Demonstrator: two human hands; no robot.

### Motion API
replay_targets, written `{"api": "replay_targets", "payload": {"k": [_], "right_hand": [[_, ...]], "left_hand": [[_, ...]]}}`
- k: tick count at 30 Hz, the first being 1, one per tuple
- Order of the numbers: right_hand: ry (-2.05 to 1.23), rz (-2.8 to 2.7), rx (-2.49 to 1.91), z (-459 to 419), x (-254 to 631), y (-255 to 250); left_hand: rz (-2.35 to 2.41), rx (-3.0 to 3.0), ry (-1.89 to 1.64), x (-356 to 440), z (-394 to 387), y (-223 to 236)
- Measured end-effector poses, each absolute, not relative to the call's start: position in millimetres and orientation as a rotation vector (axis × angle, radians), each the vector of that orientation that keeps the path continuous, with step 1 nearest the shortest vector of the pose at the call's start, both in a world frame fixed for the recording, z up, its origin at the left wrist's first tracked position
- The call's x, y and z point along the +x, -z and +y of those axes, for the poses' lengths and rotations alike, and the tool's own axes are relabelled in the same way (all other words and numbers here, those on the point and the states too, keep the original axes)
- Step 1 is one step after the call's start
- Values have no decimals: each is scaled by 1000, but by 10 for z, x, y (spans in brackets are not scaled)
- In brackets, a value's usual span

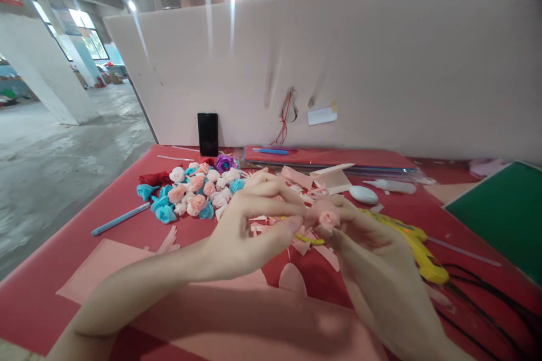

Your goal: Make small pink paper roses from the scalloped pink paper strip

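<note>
Between the thumb and fingers of my right hand [372, 242] is a small pink paper rose [329, 218], its curled centre facing me. My left hand [249, 225] reaches in from the left, thumb and fingertips pinched at the rose's left side, where a pink petal seems to stick out; the exact contact is blurred. Beneath the hands lie pink paper scraps [328, 256] and a loose rounded petal [292, 280]. A yellow glue gun [423, 254] rests beside my right hand, partly hidden by it.
Finished paper roses [197, 203] in pink, white and blue are heaped at left, near a purple rose [226, 163]. A black phone [208, 134] leans on the white partition [339, 56]. A blue stick [121, 219], white oval object [363, 194], small bottle [392, 186] and green board [503, 217] lie around.
</note>
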State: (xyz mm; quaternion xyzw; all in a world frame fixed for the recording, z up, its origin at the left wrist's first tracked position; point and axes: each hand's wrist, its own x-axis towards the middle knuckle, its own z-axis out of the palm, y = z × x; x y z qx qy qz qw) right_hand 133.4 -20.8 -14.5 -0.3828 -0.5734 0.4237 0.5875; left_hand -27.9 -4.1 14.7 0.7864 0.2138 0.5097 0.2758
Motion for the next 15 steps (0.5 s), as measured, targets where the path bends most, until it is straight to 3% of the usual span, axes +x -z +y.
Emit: {"api": "replay_targets", "payload": {"k": [10,15], "right_hand": [[-1329,-1329,-854,-205,1334,130],[-1306,-1425,-845,-185,1335,182]], "left_hand": [[482,2288,-1277,-347,43,-206],[509,2148,-1302,-334,54,-176]]}}
